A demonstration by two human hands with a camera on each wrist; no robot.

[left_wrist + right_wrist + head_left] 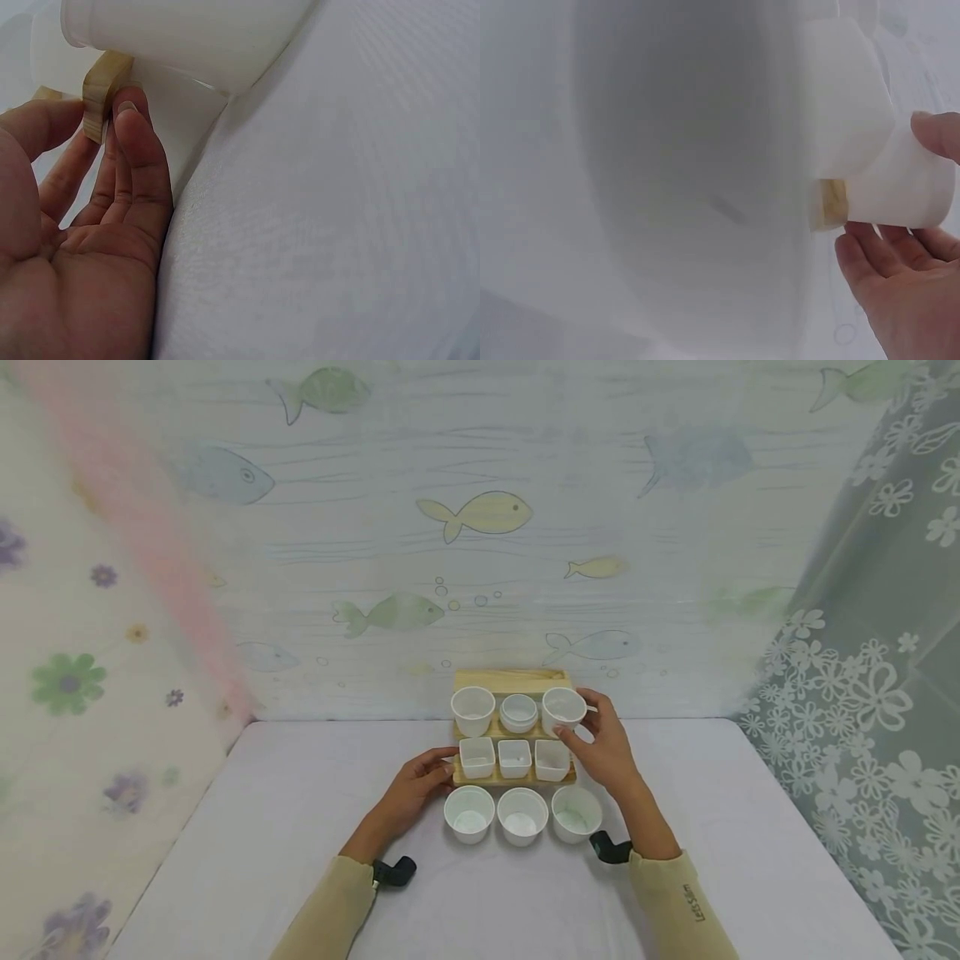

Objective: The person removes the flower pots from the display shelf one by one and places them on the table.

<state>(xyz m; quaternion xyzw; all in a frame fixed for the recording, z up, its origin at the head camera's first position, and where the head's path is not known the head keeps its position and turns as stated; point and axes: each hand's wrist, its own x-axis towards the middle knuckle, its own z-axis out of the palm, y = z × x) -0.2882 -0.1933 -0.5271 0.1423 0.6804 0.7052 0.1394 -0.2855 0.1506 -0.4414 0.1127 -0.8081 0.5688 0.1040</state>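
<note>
A stepped wooden stand bears white cups on its tiers. My left hand holds the left end of its front tier, the wooden edge pinched between thumb and fingers in the left wrist view. On the tier behind, my right hand grips the rightmost round white cup, thumb on the near side, fingers around its right side. A small tab sticks out at that cup's rim. Left of it stand a small round cup and a larger round cup. Square cups line the front tier.
Three round white cups stand in a row on the white tablecloth, just in front of the stand. One of them looms large and blurred in the right wrist view. A fish-patterned curtain hangs behind the table.
</note>
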